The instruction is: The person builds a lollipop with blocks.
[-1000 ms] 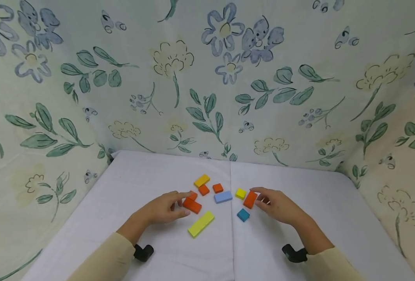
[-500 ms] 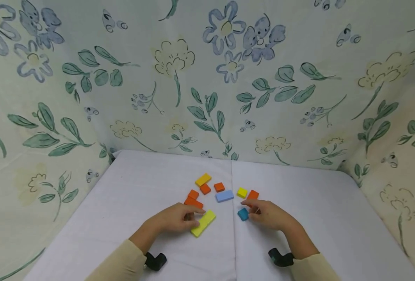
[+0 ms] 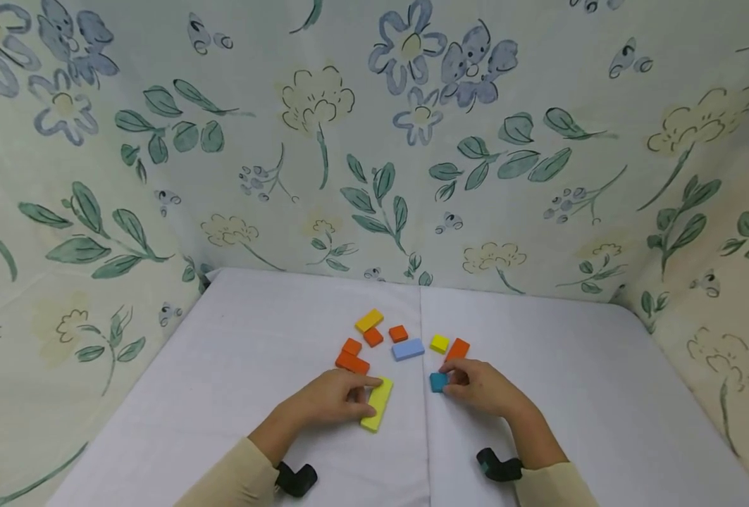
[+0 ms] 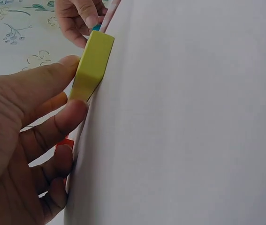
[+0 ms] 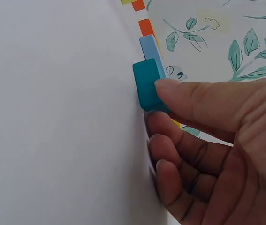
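Left grip (image 3: 332,398) on the lime block (image 4: 94,58), right grip (image 3: 483,387) on the teal block (image 5: 147,84)

Nearest us, left of the cloth seam (image 3: 428,443), we are pinching the lime block between thumb and index finger; right of it and slightly farther, we are pinching the teal block likewise. For a clean hold, we are best pressing evenly and lightly, since a hard squeeze could be tilting or skidding such small, smooth pieces. We are also wise to be minding the longer red block (image 3: 352,362) just beyond the left grip and the orange block (image 3: 459,349) just behind the right grip, which a loose fingertip could be nudging.

As for what we are missing: both sleeves (image 3: 237,479) are running off the bottom edge. Our left fingers are covering part of the lime block, and we are failing to tell whether either held block is touching the white tabletop (image 3: 254,331). Our right hand is hiding the orange block's near end. Farther off, in the right wrist view, we are seeing a yellowish scrap (image 5: 126,2) too cut off to identify.
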Motion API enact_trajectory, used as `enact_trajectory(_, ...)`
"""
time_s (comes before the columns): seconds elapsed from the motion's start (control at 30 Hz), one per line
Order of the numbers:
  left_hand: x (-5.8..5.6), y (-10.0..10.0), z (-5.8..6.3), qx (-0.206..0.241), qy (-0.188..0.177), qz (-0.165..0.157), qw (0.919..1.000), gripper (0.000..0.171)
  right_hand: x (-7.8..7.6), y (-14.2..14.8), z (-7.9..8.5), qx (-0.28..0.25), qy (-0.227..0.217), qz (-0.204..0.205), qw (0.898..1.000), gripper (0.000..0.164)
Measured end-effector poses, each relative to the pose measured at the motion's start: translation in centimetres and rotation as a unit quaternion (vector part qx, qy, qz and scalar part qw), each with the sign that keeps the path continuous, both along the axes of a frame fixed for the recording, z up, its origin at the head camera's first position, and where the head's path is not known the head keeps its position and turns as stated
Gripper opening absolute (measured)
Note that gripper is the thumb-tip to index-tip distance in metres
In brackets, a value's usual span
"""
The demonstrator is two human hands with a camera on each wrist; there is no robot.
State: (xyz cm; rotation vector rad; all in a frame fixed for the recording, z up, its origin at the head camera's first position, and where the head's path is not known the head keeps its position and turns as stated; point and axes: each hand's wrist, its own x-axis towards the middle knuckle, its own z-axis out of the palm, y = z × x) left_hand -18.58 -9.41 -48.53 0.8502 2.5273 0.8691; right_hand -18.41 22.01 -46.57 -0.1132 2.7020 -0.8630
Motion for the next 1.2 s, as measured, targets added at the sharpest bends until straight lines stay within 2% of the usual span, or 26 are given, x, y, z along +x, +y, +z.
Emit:
enact_trajectory(0.23,0.9,1.7,0.1,-0.026,0.058,0.009,0.998,0.058,-0.2,0.0,-1.0,-0.014,0.015,-0.017,1.0,0.025)
enact_trajectory(0.4,1.3,3.0,-0.3,-0.029,0.079,0.019,0.9963,0.056,-0.3,-0.1,-1.4,-0.023,0.015,-0.025,0.999,0.027)
enact_trajectory(0.7,1.9,4.5,-1.7,0.019,0.101,0.058,0.9931,0.052,-0.5,-0.1,-1.8,-0.032,0.031,-0.023,0.999,0.024)
enact_trajectory(0.97,2.2,4.5,-2.0,0.028,0.119,0.055,0.991,0.048,-0.4,-0.1,-1.8,-0.032,0.028,-0.037,0.998,0.027)
enact_trajectory(1.2,2.3,4.6,-2.2,0.033,0.104,0.059,0.9922,0.049,-0.2,-0.1,-1.6,-0.029,0.023,-0.032,0.999,0.029)
